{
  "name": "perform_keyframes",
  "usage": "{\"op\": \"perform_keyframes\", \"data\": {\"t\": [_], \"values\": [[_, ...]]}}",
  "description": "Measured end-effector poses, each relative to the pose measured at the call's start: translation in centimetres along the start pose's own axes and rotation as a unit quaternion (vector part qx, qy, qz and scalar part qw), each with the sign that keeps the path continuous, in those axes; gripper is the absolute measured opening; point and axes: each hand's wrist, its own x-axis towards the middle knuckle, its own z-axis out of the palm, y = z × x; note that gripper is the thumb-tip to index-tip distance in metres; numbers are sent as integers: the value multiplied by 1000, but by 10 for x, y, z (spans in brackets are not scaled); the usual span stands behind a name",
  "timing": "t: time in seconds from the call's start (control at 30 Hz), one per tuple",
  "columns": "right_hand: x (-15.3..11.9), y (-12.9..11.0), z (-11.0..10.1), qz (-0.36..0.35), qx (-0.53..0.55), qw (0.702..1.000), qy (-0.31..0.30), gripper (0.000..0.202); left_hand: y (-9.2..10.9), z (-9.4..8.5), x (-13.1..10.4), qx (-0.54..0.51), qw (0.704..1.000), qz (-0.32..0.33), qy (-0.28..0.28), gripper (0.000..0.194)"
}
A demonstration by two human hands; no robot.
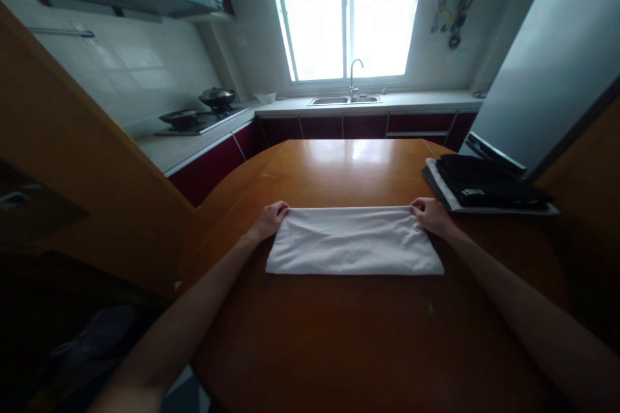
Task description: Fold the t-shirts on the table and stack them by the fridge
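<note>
A white cloth garment (356,242), folded into a wide flat rectangle, lies on the wooden table (358,335). Its exact kind cannot be made out. My left hand (271,219) pinches its far left corner, and my right hand (432,214) pinches the far right corner. The far edge runs straight between both hands, while the near edge rests on the tabletop. Shallow wrinkles cross the fabric. Beyond my right hand, at the table's right side, sits a stack of folded clothes (489,184), black on top with white and grey layers below.
Past the table's far edge runs a counter with a sink (334,100) and a faucet (356,74) under a window. At the left, a pot (217,97) and a pan (179,118) stand on the stove. A refrigerator (552,58) rises at the right.
</note>
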Motion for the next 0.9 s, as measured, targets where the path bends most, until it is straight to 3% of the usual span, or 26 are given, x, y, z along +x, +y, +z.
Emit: {"op": "perform_keyframes", "data": {"t": [0.13,0.27,0.33,0.4,0.5,0.63,0.9], "values": [[-7,-13,-7,2,-47,999,-1,24,5,-5,1,8,1000,-9,19,32],[-30,-49,-7,-76,-127,986,79,44,44,0,-12,59,995,76,36,42],[-45,-75,5,-139,-131,979,74,48,76,17,-23,82,986,147,-8,44],[-59,-99,24,-185,-133,973,21,52,107,40,-32,106,973,190,-74,48],[-72,-121,55,-177,-153,970,-71,60,136,71,-39,148,964,170,-143,57],[-74,-120,74,-156,-159,965,-138,66,137,85,-35,170,962,144,-161,64],[-63,-113,72,-161,-130,966,-155,68,128,90,-29,184,964,141,-130,62]]}}
